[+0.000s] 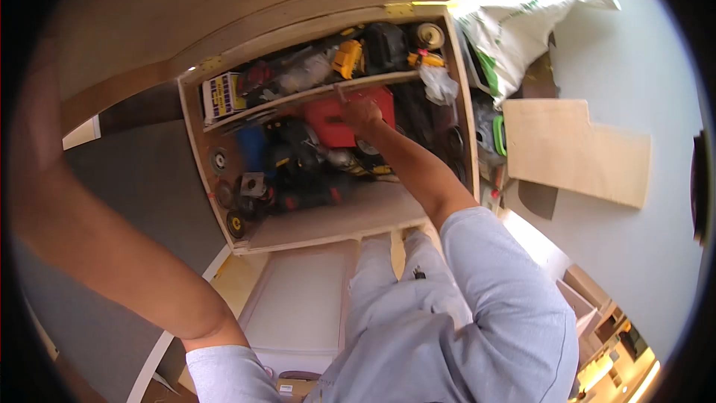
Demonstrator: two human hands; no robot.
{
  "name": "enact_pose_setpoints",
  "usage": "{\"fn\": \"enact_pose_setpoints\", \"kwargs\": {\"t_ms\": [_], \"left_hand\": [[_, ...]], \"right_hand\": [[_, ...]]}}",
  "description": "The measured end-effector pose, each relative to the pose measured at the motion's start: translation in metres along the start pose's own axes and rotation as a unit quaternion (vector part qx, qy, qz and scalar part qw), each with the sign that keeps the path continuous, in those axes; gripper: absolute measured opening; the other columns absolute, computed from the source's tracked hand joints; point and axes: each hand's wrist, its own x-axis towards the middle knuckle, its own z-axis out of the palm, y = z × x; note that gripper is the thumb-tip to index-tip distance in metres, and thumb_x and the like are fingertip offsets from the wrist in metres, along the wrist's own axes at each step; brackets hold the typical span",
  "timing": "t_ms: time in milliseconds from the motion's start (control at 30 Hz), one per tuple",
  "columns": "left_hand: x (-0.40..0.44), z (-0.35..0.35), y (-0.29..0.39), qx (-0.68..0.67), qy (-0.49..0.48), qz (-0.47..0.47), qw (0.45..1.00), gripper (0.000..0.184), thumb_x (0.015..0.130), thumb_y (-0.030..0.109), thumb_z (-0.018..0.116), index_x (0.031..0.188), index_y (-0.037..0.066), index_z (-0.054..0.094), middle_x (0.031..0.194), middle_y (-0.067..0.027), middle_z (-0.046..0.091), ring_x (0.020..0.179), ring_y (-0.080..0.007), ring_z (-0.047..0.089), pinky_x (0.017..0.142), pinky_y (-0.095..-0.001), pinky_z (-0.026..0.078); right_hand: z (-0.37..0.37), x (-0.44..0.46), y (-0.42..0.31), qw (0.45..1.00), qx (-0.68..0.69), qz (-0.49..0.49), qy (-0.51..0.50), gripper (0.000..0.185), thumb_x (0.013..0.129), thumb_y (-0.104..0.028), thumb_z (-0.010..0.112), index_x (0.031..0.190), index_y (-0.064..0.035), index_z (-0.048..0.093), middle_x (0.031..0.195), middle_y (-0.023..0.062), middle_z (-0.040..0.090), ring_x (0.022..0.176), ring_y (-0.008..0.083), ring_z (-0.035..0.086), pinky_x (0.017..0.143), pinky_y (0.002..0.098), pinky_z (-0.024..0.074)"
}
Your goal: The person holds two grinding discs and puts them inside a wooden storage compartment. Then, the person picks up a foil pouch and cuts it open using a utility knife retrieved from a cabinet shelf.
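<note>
My right hand (362, 113) reaches into a wooden tool chest (335, 240), just in front of a red case (328, 121). Its fingers look closed near the divider (309, 94), slightly blurred; what they hold, if anything, I cannot make out. At the far left my left arm goes up toward the raised wooden lid (142, 37); my left hand (45, 116) is dim and smeared, its fingers hidden. Dark power tools (298, 183) lie below the red case, beside a blue item (252, 149). Along the back compartment sit a yellow tool part (347, 58) and a printed box (221, 97).
Discs (218, 158) hang on the chest's left inner wall. To the right are a white and green bag (514, 37) and a cut plywood sheet (578, 151). A pale lidded bin (298, 302) stands in front, beside my legs.
</note>
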Motion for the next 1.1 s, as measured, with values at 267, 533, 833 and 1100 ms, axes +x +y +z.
{"fn": "enact_pose_setpoints", "kwargs": {"t_ms": [267,533,833,1100], "left_hand": [[-0.046,0.004,0.032,-0.054,0.056,-0.005,0.997,0.027,0.097,0.019,0.051,0.109,-0.004,0.058,0.094,-0.016,0.066,0.082,-0.0195,0.064,0.071,-0.0294,0.052],[-0.206,0.068,0.093,-0.191,0.156,-0.271,0.93,0.023,0.096,0.02,0.053,0.103,-0.001,0.057,0.078,-0.0106,0.063,0.06,-0.0112,0.055,0.05,-0.0203,0.042],[-0.496,0.169,-0.045,-0.233,0.103,-0.583,0.772,0.014,0.095,0.021,0.054,0.103,0.01,0.053,0.085,-0.0055,0.062,0.083,-0.0171,0.063,0.072,-0.0273,0.051],[-0.527,0.218,-0.144,-0.04,0.088,-0.719,0.689,0.046,0.09,0.024,0.061,0.127,0.001,0.046,0.125,-0.0151,0.053,0.117,-0.0313,0.049,0.098,-0.0424,0.042]], "right_hand": [[0.113,-0.23,0.069,0.941,0.334,-0.054,0.025,0.026,0.087,-0.026,0.056,0.09,-0.0014,0.064,0.081,0.0156,0.065,0.075,0.0287,0.063,0.067,0.0393,0.0484],[0.228,-0.473,0.218,0.83,0.477,0.273,0.097,0.027,0.081,-0.025,0.061,0.091,-0.0024,0.071,0.084,0.0159,0.069,0.078,0.0256,0.066,0.072,0.0372,0.0497],[0.362,-0.665,0.287,0.857,0.301,0.399,0.129,0.032,0.079,-0.029,0.055,0.082,-0.0004,0.069,0.085,0.0224,0.066,0.081,0.0374,0.064,0.073,0.0434,0.0507],[0.35,-0.816,0.289,0.649,0.419,0.499,0.392,0.026,0.088,-0.027,0.054,0.091,-0.007,0.07,0.075,0.0142,0.067,0.07,0.0266,0.065,0.066,0.0375,0.0499]]}}
